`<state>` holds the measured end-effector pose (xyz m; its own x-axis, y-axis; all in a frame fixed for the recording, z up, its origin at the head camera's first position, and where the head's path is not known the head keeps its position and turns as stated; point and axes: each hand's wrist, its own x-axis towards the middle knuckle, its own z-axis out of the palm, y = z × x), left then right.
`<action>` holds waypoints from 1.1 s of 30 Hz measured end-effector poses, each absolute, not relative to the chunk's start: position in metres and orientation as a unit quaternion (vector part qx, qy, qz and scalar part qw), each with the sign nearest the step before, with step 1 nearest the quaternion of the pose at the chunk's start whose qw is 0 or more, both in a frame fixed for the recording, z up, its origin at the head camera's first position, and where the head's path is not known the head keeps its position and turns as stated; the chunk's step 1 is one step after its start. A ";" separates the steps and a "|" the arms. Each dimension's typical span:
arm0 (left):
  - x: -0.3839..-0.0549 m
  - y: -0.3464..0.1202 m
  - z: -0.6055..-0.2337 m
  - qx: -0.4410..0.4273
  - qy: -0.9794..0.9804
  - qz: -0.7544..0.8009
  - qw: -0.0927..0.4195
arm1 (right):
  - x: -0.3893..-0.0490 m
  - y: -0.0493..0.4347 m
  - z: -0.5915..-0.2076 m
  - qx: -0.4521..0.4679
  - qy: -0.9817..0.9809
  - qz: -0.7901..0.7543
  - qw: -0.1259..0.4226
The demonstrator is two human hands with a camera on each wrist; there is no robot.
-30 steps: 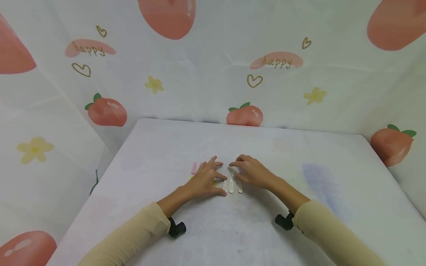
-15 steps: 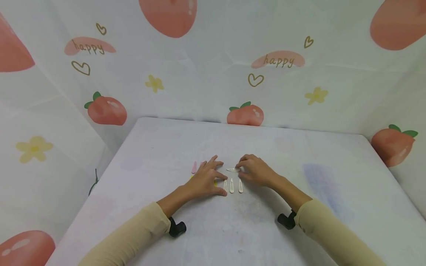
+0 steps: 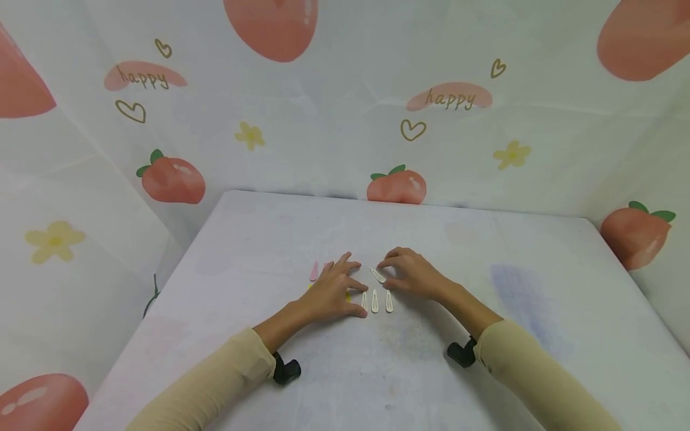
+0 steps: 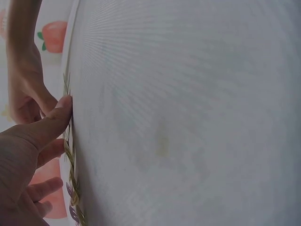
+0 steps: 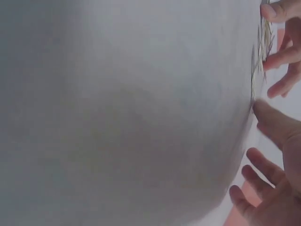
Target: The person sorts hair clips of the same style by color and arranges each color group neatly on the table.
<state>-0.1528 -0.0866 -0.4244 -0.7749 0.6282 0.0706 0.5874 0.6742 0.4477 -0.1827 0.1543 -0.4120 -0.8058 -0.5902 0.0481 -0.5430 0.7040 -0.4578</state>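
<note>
A cream snap hair clip [image 3: 378, 275] lies slantwise on the table, the far one of its group. My right hand [image 3: 412, 275] is over its right side, fingertips and thumb right at the clip; in the right wrist view the hand's fingers [image 5: 256, 179] are spread apart. Nearer me are a middle cream clip [image 3: 374, 301] and a right cream clip [image 3: 389, 301], side by side. My left hand [image 3: 333, 291] rests spread on the table, its thumb and fingertip at the ends of a left cream clip [image 3: 363, 301]. It partly hides pink clips [image 3: 314, 272] and yellow clips [image 3: 348, 297].
The white-covered table [image 3: 458, 383] stretches around both hands. Behind it hangs a printed cloth [image 3: 334, 120] with peaches and flowers. Black wrist cameras [image 3: 287, 372] sit under both cuffs, close above the tabletop. In the left wrist view, clips [image 4: 73, 202] show edge-on.
The far cream clip turned from pointing away to lying crosswise, then to a slant. My right hand shifted right with it, then slightly back left. The left hand stayed in place.
</note>
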 end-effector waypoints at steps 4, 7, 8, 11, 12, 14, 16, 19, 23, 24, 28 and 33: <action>-0.154 -0.087 -0.425 0.336 0.912 0.231 0.042 | -0.191 0.153 -0.411 -0.332 0.918 -0.208 0.067; -0.154 -0.087 -0.426 0.339 0.912 0.228 0.038 | -0.197 0.152 -0.409 -0.348 0.912 -0.201 0.083; -0.155 -0.087 -0.426 0.339 0.912 0.226 0.037 | -0.199 0.152 -0.408 -0.355 0.909 -0.199 0.087; -0.155 -0.087 -0.426 0.339 0.914 0.221 0.035 | -0.204 0.150 -0.405 -0.365 0.904 -0.193 0.108; -0.155 -0.087 -0.426 0.339 0.914 0.219 0.035 | -0.206 0.150 -0.404 -0.367 0.904 -0.190 0.113; -0.155 -0.087 -0.426 0.339 0.914 0.219 0.035 | -0.208 0.149 -0.403 -0.365 0.904 -0.184 0.124; -0.155 -0.087 -0.426 0.339 0.914 0.222 0.035 | -0.209 0.148 -0.402 -0.359 0.907 -0.179 0.129; -0.155 -0.087 -0.426 0.338 0.913 0.226 0.036 | -0.208 0.149 -0.403 -0.347 0.912 -0.182 0.125; -0.154 -0.087 -0.425 0.336 0.914 0.224 0.038 | -0.205 0.154 -0.405 -0.324 0.921 -0.184 0.113; -0.154 -0.086 -0.425 0.336 0.914 0.224 0.039 | -0.204 0.156 -0.406 -0.320 0.923 -0.183 0.108; -0.154 -0.086 -0.424 0.334 0.914 0.224 0.042 | -0.196 0.168 -0.408 -0.303 0.930 -0.185 0.097; -0.153 -0.086 -0.424 0.332 0.914 0.229 0.042 | -0.179 0.184 -0.410 -0.302 0.926 -0.206 0.097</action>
